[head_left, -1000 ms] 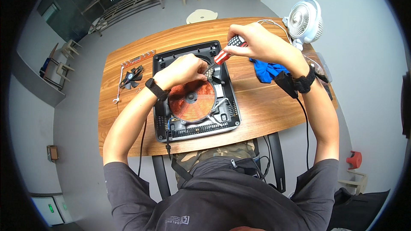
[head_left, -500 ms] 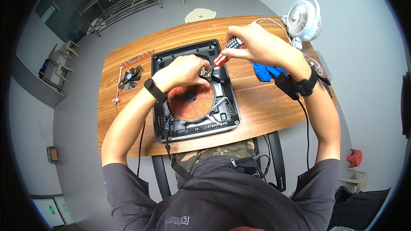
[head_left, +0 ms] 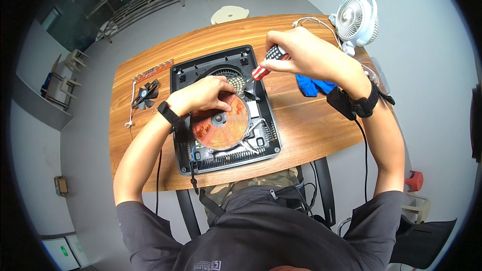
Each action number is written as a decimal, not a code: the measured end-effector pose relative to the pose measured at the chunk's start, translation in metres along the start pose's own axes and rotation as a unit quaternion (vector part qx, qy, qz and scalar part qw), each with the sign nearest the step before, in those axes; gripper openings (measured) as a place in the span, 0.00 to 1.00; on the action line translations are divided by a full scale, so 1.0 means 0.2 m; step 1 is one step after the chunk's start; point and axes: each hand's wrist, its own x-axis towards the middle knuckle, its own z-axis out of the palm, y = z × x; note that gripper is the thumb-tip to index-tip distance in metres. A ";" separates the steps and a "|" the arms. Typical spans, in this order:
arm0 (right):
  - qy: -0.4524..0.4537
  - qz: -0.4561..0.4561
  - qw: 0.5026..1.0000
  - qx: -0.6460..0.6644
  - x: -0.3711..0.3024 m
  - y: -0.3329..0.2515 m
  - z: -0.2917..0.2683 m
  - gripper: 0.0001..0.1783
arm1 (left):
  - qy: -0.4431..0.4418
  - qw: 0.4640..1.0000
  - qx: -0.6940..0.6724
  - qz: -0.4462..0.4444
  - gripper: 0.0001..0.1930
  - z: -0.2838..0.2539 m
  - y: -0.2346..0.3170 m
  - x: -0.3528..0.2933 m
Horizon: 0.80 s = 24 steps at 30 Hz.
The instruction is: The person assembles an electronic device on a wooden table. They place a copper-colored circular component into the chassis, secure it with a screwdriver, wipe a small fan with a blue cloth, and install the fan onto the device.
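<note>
In my right hand (head_left: 291,52) is a screwdriver (head_left: 261,73) with a red-and-white striped, black-and-white dotted handle. Its shaft slants down toward the upper right of an opened induction cooker's black casing (head_left: 274,143); whether the tip touches anything is too small to tell. My left hand (head_left: 213,94) lies over the upper edge of the round copper coil (head_left: 221,128), thumb on the windings. Its visible fingers are apart and reach toward the vent grille (head_left: 234,83); the other fingers are hidden under the hand. Grey metal parts and wires show around the coil.
Left of the casing lie a black fan (head_left: 146,94) and an orange circuit strip (head_left: 153,72) with a white cable. A blue cloth (head_left: 314,86) is below my right forearm. At the far right of the wooden table (head_left: 301,120) stands a white desk fan (head_left: 355,20).
My left hand has drawn back left from the screwdriver's tip, uncovering more of the grille and the coil. The right hand still holds the screwdriver in nearly the same place.
</note>
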 end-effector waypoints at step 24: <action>-0.050 -0.016 0.999 -0.014 0.09 -0.02 0.02 0.23 | -0.012 0.999 -0.041 -0.016 0.28 -0.01 0.02 0.02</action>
